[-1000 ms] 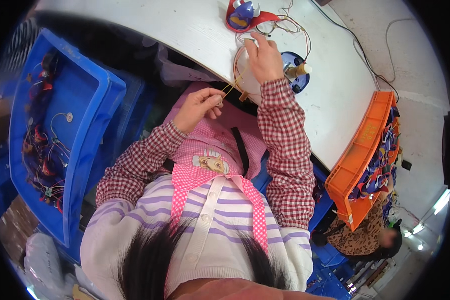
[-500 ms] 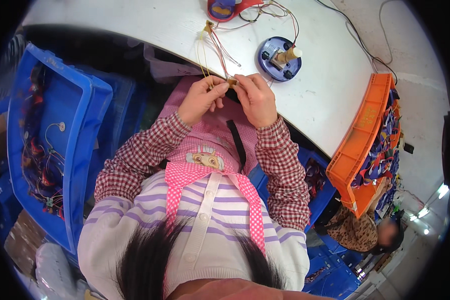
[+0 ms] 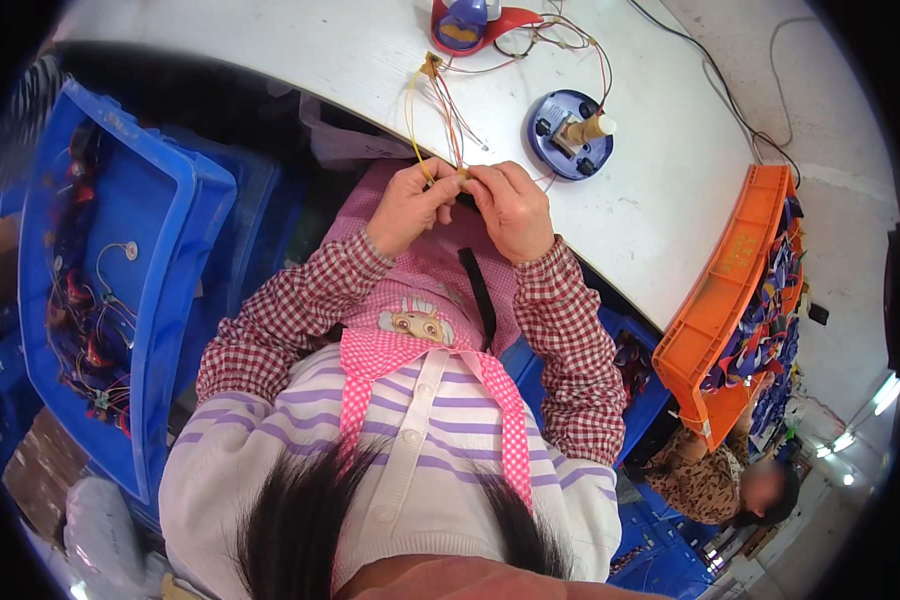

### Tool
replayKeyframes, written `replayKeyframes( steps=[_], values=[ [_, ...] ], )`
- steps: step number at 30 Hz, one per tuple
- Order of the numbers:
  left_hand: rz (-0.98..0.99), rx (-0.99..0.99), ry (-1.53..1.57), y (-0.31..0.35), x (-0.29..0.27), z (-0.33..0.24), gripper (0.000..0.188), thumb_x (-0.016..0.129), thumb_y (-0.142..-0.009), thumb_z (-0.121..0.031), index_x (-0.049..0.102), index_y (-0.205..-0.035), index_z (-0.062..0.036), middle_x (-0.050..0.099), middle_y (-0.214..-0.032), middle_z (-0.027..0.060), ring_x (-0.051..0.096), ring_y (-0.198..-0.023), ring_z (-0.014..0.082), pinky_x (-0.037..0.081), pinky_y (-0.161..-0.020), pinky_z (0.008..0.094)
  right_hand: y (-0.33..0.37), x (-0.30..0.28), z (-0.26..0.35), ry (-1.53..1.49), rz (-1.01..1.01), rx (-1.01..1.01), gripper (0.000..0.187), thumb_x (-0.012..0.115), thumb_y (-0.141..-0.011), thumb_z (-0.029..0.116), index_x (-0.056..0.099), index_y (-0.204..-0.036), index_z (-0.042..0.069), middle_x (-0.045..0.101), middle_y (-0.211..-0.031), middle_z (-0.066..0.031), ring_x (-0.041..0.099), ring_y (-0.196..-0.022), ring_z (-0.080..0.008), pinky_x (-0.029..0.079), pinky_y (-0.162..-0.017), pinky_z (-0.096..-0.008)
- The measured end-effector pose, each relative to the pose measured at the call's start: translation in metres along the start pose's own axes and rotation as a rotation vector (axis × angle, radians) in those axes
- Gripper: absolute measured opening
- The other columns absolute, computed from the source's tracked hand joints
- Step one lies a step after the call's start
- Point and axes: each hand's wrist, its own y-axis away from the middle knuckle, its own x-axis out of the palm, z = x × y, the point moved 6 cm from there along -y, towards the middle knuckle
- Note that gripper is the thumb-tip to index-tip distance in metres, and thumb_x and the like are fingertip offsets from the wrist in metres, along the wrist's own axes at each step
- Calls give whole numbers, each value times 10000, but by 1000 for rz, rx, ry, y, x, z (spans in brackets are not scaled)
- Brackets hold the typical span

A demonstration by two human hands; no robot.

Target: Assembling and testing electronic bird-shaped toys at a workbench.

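Observation:
Close together at the table's front edge, my left hand (image 3: 413, 207) and my right hand (image 3: 516, 212) both pinch a small tan piece (image 3: 463, 172) at the end of thin wires. Fingertips cover most of it, so whether it is a circuit board or a bit of tape is unclear. Yellow wires (image 3: 411, 115) run down to my left fingers, and red and white wires (image 3: 450, 112) reach the pinched piece. Their far ends join a small brown board (image 3: 431, 65) on the table. Right of the wires lies a round blue base (image 3: 547, 150) with a motor and pale shaft.
A red and blue plastic part (image 3: 465, 30) with wires sits at the table's (image 3: 270, 35) far side. A blue bin (image 3: 175, 250) of wired parts stands left. On the right is an orange crate (image 3: 720, 280) of colourful parts, with another person (image 3: 700, 475) beyond it.
The whole view has shifted slightly, with table items appearing a little lower and farther right. My hands keep their pinch, and the fingertips now cover more of the tan piece.

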Motion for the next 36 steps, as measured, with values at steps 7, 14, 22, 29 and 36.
replayKeyframes(
  steps=[7,14,22,29,36],
  values=[
    [-14,17,59,-1,-7,-7,85,562,-898,-130,572,-857,-56,529,-649,-12,463,-484,28,301,-404,120,-37,-1,-1,-41,81,29,255,626,-816,84,612,-1064,22,577,-866,-89,537,-646,-182,449,-596,-248],
    [44,-1,15,-2,-9,-11,102,572,-887,-150,575,-839,-60,525,-638,-21,456,-479,32,307,-420,139,-133,32,-47,-254,82,107,239,628,-835,185,633,-1022,36,596,-889,-93,571,-782,-198,464,-619,-280],
    [53,-55,40,-1,-18,0,105,569,-897,-149,578,-865,-49,530,-625,-17,451,-466,26,291,-407,132,-140,63,-64,-464,590,436,254,600,-885,231,629,-1031,25,592,-823,-1,487,-640,-68,399,-552,-179],
    [55,-69,36,-1,-16,4,102,578,-876,-152,581,-838,-57,523,-623,-21,458,-473,36,306,-419,142,-133,58,-59,-547,435,413,163,616,-861,190,652,-920,42,580,-728,18,473,-636,-62,383,-562,-170],
    [33,-90,14,1,-13,6,105,587,-855,-157,588,-819,-58,518,-616,-19,465,-473,49,322,-422,155,-123,58,-58,-511,379,360,121,632,-839,159,648,-892,51,578,-720,16,475,-637,-62,385,-574,-169]
  ],
)
